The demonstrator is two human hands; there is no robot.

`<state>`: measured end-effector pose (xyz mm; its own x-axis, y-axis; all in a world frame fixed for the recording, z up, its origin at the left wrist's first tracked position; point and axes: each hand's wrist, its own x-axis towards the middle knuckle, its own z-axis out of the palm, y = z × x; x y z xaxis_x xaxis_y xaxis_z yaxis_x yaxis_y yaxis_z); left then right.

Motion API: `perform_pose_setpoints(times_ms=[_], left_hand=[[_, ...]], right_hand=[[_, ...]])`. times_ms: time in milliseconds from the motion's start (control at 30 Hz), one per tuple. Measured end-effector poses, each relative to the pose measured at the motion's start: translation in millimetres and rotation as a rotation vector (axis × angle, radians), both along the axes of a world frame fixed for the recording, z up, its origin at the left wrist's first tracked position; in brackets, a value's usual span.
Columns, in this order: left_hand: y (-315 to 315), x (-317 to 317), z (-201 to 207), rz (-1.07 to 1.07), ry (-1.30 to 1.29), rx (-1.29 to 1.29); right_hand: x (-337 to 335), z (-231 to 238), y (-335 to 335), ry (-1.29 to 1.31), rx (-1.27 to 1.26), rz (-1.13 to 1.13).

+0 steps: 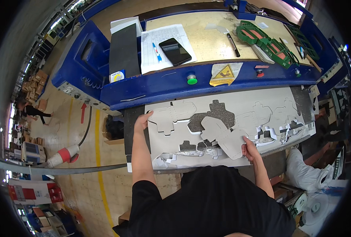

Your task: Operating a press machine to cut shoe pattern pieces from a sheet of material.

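A large sheet of pale grey card lies on the dark machine bed, with shaped outlines cut through it. My right hand is closed on the edge of a loose cut-out card piece, which lies tilted over the sheet; whether it is one piece or several stacked, I cannot tell. At the sheet's left, my left hand pinches the edge of another cut-out card piece, slightly out of line with its opening. A dark cut-out opening shows the bed between my hands. More outlined pieces sit at the right.
Torn card scraps lie along the near edge. Beyond the sheet stands the blue machine beam with a green button and a red button. On top are a phone, paper sheets, a marker and green cutting dies.
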<state>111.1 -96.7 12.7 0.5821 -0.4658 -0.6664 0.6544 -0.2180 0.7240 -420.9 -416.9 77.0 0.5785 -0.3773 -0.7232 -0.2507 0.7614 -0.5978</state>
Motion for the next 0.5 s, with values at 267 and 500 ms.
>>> perform_pose_setpoints(times_ms=[267, 500], left_hand=[[-6, -65, 54, -0.069, 0.090, -0.059], [22, -63, 66, 0.095, -0.363, -0.042]], right_hand=[[-11, 23, -3, -0.190, 0.026, 0.040], [13, 33, 23, -0.133, 0.049, 0.134]])
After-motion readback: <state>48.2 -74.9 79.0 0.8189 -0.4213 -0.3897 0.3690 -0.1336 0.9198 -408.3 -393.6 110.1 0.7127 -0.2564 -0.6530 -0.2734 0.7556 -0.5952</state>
